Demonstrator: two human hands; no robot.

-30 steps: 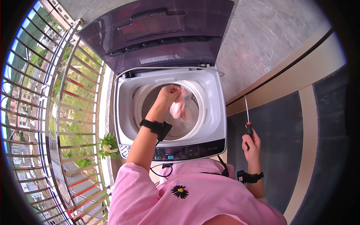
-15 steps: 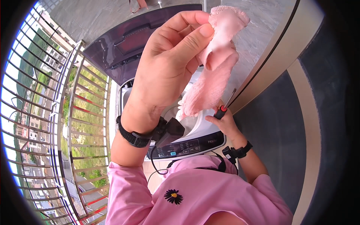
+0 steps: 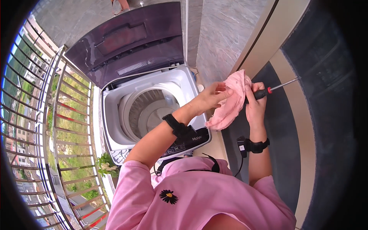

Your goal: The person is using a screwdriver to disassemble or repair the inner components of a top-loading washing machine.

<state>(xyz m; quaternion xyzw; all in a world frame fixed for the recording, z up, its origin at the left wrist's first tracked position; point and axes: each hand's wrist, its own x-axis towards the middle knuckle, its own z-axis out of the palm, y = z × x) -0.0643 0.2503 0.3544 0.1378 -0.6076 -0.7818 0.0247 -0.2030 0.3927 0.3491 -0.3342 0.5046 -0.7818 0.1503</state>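
Observation:
A fluffy pink cloth [image 3: 230,109] hangs between my hands, right of the washing machine [image 3: 191,82]. My left hand [image 3: 209,99] is at the cloth's left side, fingers loosely bent and apart, with the thumb tip against it. My right hand [image 3: 256,107] grips a screwdriver [image 3: 261,93] with a black handle and a red collar; its metal shaft points right and slightly up. The right thumb lies along the cloth's right edge, and how firmly it holds the cloth is hard to see.
The washing machine's dark lid [image 3: 130,42] stands raised, showing the metal drum [image 3: 151,109]. A barred railing [image 3: 73,142] runs along the left, with a leafy plant [image 3: 106,165] beside it. A dark panel [image 3: 280,138] with a beige frame curves along the right.
My left hand has come down from high up, and the cloth has moved down with it toward my right hand. The right hand has risen rightward, and the screwdriver now points more to the right.

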